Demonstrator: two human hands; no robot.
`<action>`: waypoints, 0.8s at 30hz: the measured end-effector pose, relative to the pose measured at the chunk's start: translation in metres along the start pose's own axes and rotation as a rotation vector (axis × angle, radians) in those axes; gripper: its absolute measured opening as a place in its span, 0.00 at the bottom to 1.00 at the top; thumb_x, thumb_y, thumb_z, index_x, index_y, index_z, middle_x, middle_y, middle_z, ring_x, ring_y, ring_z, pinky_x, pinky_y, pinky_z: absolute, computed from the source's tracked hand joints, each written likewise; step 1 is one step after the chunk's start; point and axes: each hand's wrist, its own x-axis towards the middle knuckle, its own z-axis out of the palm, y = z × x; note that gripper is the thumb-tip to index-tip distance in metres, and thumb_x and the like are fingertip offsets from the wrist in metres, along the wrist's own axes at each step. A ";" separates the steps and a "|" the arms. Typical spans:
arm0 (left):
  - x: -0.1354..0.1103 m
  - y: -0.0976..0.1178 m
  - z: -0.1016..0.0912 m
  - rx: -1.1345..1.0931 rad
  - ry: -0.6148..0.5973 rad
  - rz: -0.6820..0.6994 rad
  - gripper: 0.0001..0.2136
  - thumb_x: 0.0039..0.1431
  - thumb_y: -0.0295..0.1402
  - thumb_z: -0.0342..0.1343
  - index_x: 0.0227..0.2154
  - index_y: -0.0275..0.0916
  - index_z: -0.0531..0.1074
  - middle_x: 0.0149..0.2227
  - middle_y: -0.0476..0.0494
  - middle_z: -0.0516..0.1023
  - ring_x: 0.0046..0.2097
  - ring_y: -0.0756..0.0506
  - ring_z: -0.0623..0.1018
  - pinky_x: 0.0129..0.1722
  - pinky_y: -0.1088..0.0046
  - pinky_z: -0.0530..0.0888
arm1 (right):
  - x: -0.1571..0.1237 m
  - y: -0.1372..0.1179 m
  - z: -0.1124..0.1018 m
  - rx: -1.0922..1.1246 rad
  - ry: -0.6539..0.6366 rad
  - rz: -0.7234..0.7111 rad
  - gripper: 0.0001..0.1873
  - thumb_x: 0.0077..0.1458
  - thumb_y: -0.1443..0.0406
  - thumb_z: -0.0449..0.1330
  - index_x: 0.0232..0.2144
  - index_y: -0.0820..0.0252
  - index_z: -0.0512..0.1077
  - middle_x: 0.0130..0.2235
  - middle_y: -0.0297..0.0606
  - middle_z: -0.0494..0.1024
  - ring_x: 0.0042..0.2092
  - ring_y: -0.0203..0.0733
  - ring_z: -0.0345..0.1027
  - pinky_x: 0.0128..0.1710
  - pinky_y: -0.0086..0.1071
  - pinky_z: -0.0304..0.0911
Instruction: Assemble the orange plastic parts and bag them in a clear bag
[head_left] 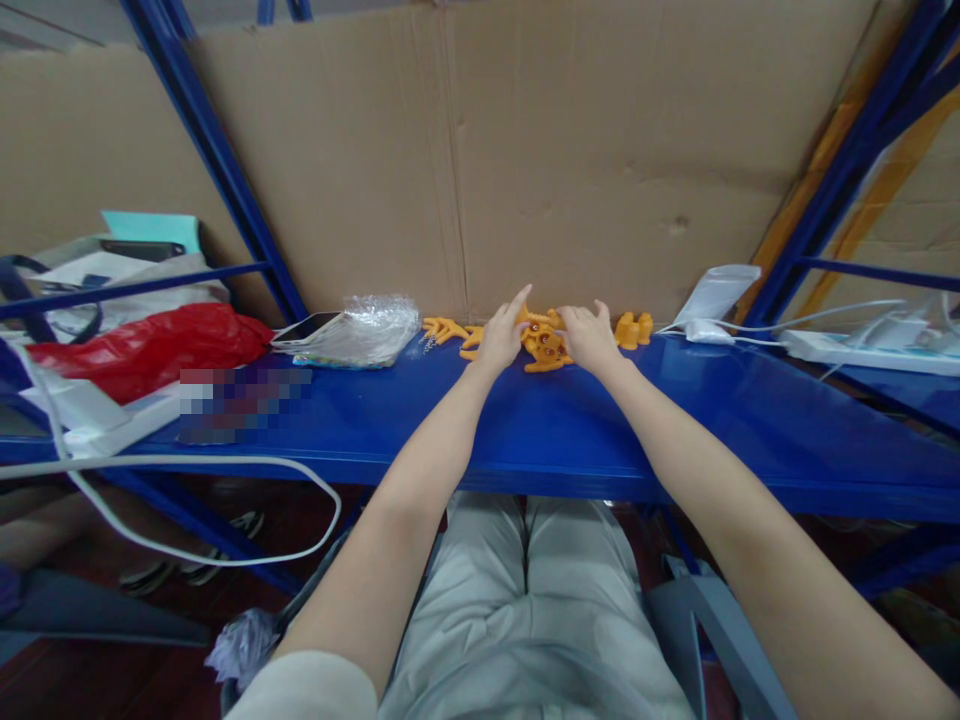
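Both my arms reach across a blue shelf (525, 430) to a cluster of orange plastic parts (545, 345) against the cardboard back wall. My left hand (501, 335) pinches the left side of the cluster, index finger raised. My right hand (589, 335) grips its right side with curled fingers. More orange parts (442, 328) lie to the left, and two small orange pieces (634, 328) stand to the right.
A phone (307, 328) and crumpled clear plastic wrap (375, 325) lie left of the parts, a red bag (150, 345) further left. White cables (225, 480) hang off the shelf edge. At the right are a white power strip (847, 348) and a white pouch (716, 292). Blue rack posts (217, 160) flank the cardboard.
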 end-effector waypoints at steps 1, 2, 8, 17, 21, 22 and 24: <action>0.000 0.001 -0.001 0.018 0.002 -0.014 0.29 0.63 0.26 0.46 0.66 0.45 0.55 0.57 0.38 0.72 0.60 0.39 0.70 0.61 0.60 0.65 | 0.000 0.000 0.001 0.006 -0.003 -0.009 0.18 0.62 0.69 0.47 0.53 0.66 0.66 0.49 0.55 0.77 0.51 0.54 0.68 0.59 0.56 0.45; -0.001 0.001 -0.001 0.034 0.002 -0.026 0.28 0.63 0.26 0.46 0.66 0.45 0.55 0.56 0.39 0.73 0.59 0.39 0.71 0.60 0.61 0.65 | 0.000 -0.001 0.001 0.010 -0.006 -0.016 0.19 0.62 0.69 0.47 0.54 0.66 0.66 0.50 0.55 0.77 0.51 0.54 0.68 0.59 0.56 0.45; -0.001 0.003 -0.001 0.032 -0.005 -0.027 0.29 0.62 0.25 0.46 0.66 0.44 0.55 0.55 0.38 0.72 0.59 0.38 0.71 0.60 0.60 0.65 | 0.001 -0.001 -0.002 -0.007 -0.041 -0.010 0.19 0.60 0.72 0.47 0.51 0.65 0.68 0.48 0.54 0.77 0.50 0.54 0.67 0.57 0.54 0.47; 0.001 0.002 0.003 0.003 0.018 -0.035 0.27 0.63 0.27 0.48 0.65 0.44 0.55 0.60 0.37 0.69 0.62 0.38 0.68 0.61 0.59 0.65 | 0.003 -0.003 -0.012 -0.073 0.028 0.024 0.18 0.60 0.72 0.44 0.47 0.63 0.68 0.45 0.53 0.77 0.48 0.54 0.66 0.53 0.50 0.49; 0.000 -0.003 0.002 0.017 0.038 -0.026 0.25 0.64 0.28 0.48 0.64 0.43 0.56 0.61 0.37 0.68 0.63 0.38 0.67 0.62 0.60 0.65 | 0.001 -0.001 -0.007 -0.018 0.002 0.002 0.19 0.62 0.68 0.46 0.53 0.67 0.66 0.48 0.55 0.76 0.50 0.55 0.66 0.59 0.56 0.44; -0.001 -0.005 0.002 0.016 0.046 -0.021 0.25 0.64 0.28 0.48 0.64 0.42 0.56 0.61 0.36 0.68 0.63 0.38 0.67 0.63 0.60 0.65 | 0.000 -0.001 -0.006 -0.006 -0.007 -0.004 0.20 0.63 0.67 0.46 0.54 0.67 0.66 0.49 0.55 0.76 0.51 0.55 0.66 0.60 0.58 0.42; -0.001 -0.009 0.004 0.002 0.067 0.000 0.25 0.64 0.27 0.48 0.64 0.42 0.57 0.61 0.36 0.68 0.64 0.37 0.67 0.63 0.58 0.64 | 0.000 -0.001 -0.004 0.005 -0.030 -0.013 0.20 0.63 0.67 0.45 0.54 0.66 0.66 0.49 0.54 0.76 0.51 0.54 0.67 0.61 0.59 0.41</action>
